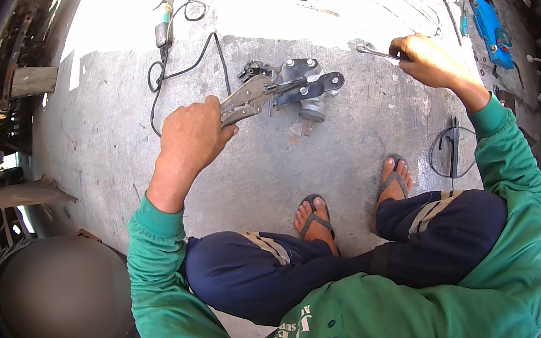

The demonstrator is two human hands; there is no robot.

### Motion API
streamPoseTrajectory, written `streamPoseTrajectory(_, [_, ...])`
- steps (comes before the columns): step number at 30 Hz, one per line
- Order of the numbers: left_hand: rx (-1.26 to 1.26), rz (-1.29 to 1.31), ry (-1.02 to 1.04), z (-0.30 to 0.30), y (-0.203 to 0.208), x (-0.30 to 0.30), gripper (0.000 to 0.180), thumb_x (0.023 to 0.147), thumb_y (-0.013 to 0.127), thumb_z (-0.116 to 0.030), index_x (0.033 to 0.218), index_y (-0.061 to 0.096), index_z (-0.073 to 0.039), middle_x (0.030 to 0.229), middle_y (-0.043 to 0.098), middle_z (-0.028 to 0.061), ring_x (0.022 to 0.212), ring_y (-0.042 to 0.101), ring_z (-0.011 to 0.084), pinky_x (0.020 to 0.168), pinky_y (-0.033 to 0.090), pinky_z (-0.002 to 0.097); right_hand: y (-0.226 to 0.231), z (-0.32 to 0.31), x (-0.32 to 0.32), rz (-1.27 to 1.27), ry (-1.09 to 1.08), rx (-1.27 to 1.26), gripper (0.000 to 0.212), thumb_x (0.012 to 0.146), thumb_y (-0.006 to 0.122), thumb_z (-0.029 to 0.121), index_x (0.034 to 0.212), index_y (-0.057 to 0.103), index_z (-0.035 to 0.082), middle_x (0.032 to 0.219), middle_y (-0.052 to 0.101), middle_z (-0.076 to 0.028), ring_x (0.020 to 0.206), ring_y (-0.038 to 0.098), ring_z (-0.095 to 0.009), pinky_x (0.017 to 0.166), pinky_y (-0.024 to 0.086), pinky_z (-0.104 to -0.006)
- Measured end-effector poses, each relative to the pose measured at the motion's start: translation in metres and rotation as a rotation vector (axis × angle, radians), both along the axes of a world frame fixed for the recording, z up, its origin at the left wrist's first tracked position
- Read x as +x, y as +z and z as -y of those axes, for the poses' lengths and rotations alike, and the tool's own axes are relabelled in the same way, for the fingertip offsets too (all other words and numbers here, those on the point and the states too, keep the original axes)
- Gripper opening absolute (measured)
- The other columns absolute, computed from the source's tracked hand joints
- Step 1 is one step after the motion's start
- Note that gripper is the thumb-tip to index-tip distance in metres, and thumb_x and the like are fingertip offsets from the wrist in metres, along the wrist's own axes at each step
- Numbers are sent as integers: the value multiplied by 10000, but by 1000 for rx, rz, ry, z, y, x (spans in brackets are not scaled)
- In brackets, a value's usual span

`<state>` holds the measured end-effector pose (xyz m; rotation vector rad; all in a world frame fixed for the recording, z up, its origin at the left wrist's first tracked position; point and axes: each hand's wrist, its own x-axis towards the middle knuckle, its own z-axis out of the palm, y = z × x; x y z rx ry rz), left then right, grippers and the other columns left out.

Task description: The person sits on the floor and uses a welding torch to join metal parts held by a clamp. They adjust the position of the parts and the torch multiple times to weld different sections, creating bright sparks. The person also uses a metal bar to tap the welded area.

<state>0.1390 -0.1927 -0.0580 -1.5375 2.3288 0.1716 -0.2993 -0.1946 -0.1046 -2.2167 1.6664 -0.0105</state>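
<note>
My left hand point(192, 135) is closed around the handles of a pair of locking pliers point(250, 95). The pliers' jaws reach the left side of a metal mechanical part point(307, 89) on the concrete floor. This part has black brackets, several bolts and a round grey cylinder at its near side. Out to the right, my right hand point(430, 62) grips a wrench point(377, 53), its head pointing left toward the part but well apart from it. The exact bite of the jaws is hard to make out.
A green-and-dark power tool point(163, 33) with a black cord point(195, 63) lies at the far left. At the right are a blue case point(490, 30), a screwdriver point(463, 19) and a thin black tool point(454, 148) with a looped wire. A round stool-like seat point(64, 292) stands at the near left.
</note>
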Motion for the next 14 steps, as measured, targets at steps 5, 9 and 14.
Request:
streamPoseTrajectory(5, [427, -318, 90, -35, 16, 10, 548, 832, 883, -324, 1169, 656, 42, 817, 721, 234, 823, 736, 433, 741, 551, 491, 35, 0, 34, 119, 52, 84, 211, 916, 714, 106, 1111, 715, 25, 846, 696, -184, 829, 701, -385, 777, 551, -476])
streamPoseTrajectory(9, [561, -488, 259, -50, 23, 16, 779, 814, 906, -315, 1413, 582, 62, 833, 714, 237, 862, 744, 429, 778, 561, 474, 49, 0, 65, 54, 137, 172, 195, 918, 729, 123, 1083, 737, 19, 909, 738, -189, 913, 737, -374, 815, 570, -480])
streamPoseTrajectory(14, [293, -226, 69, -83, 28, 14, 1034, 790, 919, -394, 1605, 410, -13, 1248, 680, 295, 998, 742, 455, 905, 592, 496, 25, -1, 68, -111, 334, 68, 250, 908, 743, 130, 1144, 764, 49, 995, 780, -185, 990, 745, -376, 939, 578, -451])
